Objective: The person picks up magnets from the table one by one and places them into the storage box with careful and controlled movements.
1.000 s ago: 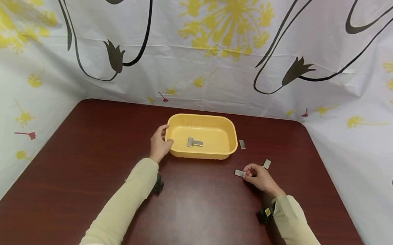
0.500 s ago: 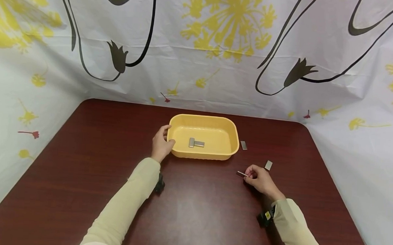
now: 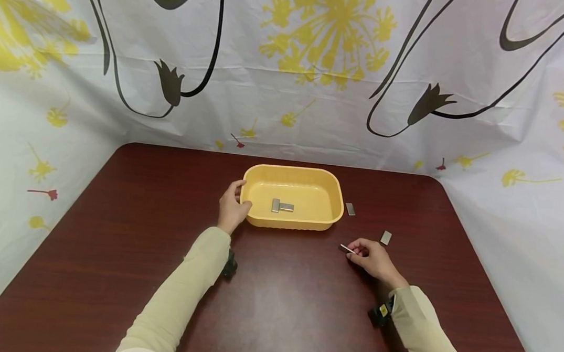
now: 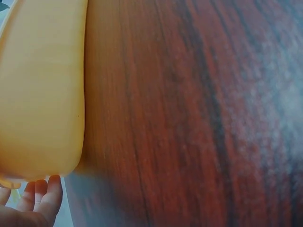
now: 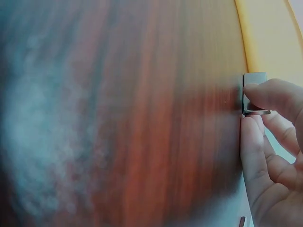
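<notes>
In the head view my left hand grips the left end of a yellow plastic tub, thumb at the rim and fingers around the outside. Two small silver metal blocks lie touching on the tub's floor. To the right of the tub, my right hand pinches another flat silver metal block low over the table, tipped onto its narrow edge. The right wrist view shows this metal block between thumb and fingertip; whether it touches the table is unclear.
One silver block lies beside the tub's right end, and a second silver block lies just behind my right hand. The dark red-brown table has a patterned white cloth behind it and at its sides.
My right hand has tilted the metal block from lying flat onto its edge, with a slight shift left. My left hand keeps its hold on the tub, which stays put.
</notes>
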Demonstrator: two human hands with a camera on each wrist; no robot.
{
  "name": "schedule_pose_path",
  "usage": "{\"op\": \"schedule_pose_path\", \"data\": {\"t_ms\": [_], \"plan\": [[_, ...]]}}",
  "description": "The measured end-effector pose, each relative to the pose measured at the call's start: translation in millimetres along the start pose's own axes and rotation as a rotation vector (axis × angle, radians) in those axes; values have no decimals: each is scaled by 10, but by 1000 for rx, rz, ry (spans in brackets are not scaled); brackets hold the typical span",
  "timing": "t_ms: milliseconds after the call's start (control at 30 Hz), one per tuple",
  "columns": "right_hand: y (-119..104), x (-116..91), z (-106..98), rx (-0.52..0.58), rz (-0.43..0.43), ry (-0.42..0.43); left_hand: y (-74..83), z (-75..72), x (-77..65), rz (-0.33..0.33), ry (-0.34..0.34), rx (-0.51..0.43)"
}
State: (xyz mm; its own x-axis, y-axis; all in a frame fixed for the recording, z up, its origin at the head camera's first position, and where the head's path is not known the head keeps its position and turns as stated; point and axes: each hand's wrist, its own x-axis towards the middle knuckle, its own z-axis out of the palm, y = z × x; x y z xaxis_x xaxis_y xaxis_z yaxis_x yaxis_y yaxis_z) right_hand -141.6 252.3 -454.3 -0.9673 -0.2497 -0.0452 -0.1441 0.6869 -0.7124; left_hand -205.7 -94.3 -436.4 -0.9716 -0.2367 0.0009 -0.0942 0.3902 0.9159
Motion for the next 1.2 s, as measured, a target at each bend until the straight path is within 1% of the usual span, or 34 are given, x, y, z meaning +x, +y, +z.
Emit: {"op": "schedule_pose_path", "data": {"t_ms": [167, 333, 467, 600, 733, 1000, 1200], "plan": [[10, -8, 1, -22, -20, 21, 9, -1, -6, 1, 0, 1], [21, -8, -12, -1, -46, 31, 12, -2, -8, 3, 1, 7], [-8, -8, -40, 77, -41, 22, 4, 1, 0, 2, 2, 18], [-76, -11, -67, 206, -20, 3, -5, 7, 8, 1, 1, 22], [-156, -17, -86, 288, -24, -4, -6, 10, 10, -2, 0, 21], [-258, -11, -95, 340, -31, 6, 6, 6, 3, -6, -3, 13], [-310, 12, -106, 368, -65, 18, 20, 1, -11, -8, -7, 12]]}}
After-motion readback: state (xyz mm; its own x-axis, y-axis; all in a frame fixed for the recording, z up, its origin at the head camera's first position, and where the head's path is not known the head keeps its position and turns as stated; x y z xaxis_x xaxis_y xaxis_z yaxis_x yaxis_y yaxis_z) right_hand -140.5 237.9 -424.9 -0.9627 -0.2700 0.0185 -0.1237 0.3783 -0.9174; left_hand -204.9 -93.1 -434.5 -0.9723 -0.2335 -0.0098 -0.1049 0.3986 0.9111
